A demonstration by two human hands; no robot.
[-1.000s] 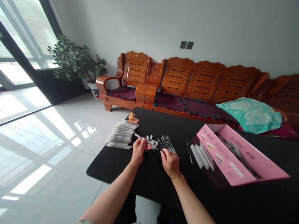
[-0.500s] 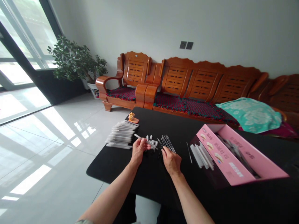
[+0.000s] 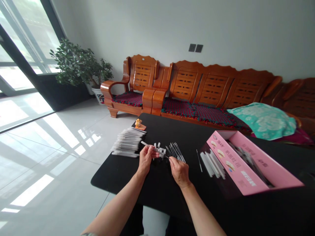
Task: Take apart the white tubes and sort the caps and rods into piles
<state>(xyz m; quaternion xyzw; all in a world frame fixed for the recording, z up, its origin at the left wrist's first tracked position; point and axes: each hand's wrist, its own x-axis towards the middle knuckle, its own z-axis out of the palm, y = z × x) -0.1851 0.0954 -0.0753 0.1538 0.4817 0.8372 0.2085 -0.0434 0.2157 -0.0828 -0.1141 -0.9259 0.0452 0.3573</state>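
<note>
My left hand [image 3: 146, 159] is closed round a white pen barrel [image 3: 144, 143], which slants down to the right. My right hand [image 3: 180, 171] pinches a small black pen part [image 3: 167, 157] against the barrel's lower right end; its exact shape is mostly hidden by the fingers. Small white pen caps [image 3: 162, 151] lie loose just beyond the hands. Behind my right hand several thin pen refills [image 3: 177, 150] are fanned out. A stack of whitish pen barrels [image 3: 126, 144] lies to the left of my left hand.
The black table [image 3: 118, 175] also carries a lone refill [image 3: 199, 160], more white barrels [image 3: 213, 164] and an open pink box [image 3: 237, 167] at the right. A small yellow figurine [image 3: 138, 123] stands at the far left corner. Beyond is a wooden sofa [image 3: 189, 82].
My right hand has come up from the table beside the refills and moved slightly left, bringing a small black part to the barrel's end. My left hand stays put with the barrel.
</note>
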